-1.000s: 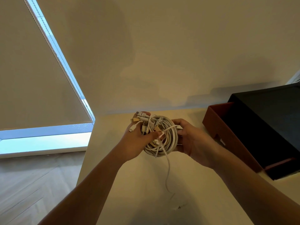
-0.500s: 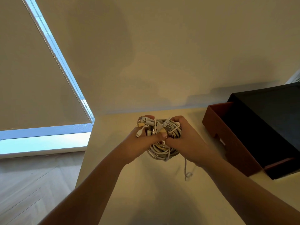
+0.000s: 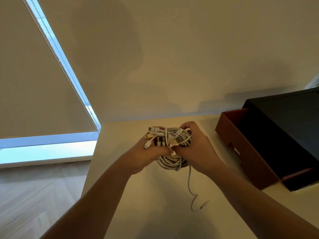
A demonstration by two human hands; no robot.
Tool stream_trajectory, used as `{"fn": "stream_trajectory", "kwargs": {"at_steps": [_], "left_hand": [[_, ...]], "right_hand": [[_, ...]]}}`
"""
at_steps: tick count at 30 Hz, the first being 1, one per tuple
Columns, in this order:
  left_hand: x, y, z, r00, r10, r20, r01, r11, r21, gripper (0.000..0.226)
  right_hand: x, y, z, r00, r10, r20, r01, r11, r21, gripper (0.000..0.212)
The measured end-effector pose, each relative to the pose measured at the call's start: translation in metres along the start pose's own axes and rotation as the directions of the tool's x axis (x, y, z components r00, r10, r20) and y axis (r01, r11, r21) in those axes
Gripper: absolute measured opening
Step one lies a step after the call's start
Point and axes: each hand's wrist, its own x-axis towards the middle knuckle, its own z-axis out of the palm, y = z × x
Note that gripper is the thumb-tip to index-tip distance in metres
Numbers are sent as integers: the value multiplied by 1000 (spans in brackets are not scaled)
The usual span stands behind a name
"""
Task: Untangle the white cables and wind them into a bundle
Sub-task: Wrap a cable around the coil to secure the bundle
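A coil of white cables (image 3: 170,161) hangs between both hands above the cream table (image 3: 155,195). My left hand (image 3: 146,156) grips its left side, and several plug ends (image 3: 153,135) stick out past the fingers. My right hand (image 3: 195,149) grips the right side, fingers curled over the top strands. My two thumbs meet at the coil's middle. One loose cable end (image 3: 190,187) dangles from the coil, and its plug tip (image 3: 201,207) lies on the table.
An open brown box with a dark inside (image 3: 269,149) stands on the table at the right. The table's left edge (image 3: 89,169) drops to a wooden floor (image 3: 34,195). Behind is a plain wall with a window blind at the left.
My right hand moved from the coil's right edge onto its top and middle, meeting the left thumb. The dangling cable end shifted right and now trails lower onto the table.
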Motion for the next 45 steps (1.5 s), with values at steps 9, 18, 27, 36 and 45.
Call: {"fn": "stream_trajectory", "kwargs": {"at_steps": [9, 18, 27, 36, 45], "left_hand": [[3, 5, 11, 967, 16, -253, 14, 993, 114, 24], [3, 2, -4, 979, 95, -178, -38, 954, 298, 28], [-3, 9, -1, 991, 119, 61, -132, 930, 342, 32], [-2, -3, -4, 994, -30, 108, -8, 942, 334, 26], [-9, 0, -1, 980, 6, 200, -58, 965, 256, 23]], "right_hand": [[1, -4, -2, 999, 11, 30, -14, 994, 112, 40], [2, -5, -13, 856, 336, 393, -511, 661, 550, 24], [9, 12, -18, 799, 239, 552, -491, 789, 369, 47], [17, 1, -29, 942, -145, 301, 272, 857, -437, 32], [42, 41, -36, 980, 6, 200, 108, 825, -555, 12]]}}
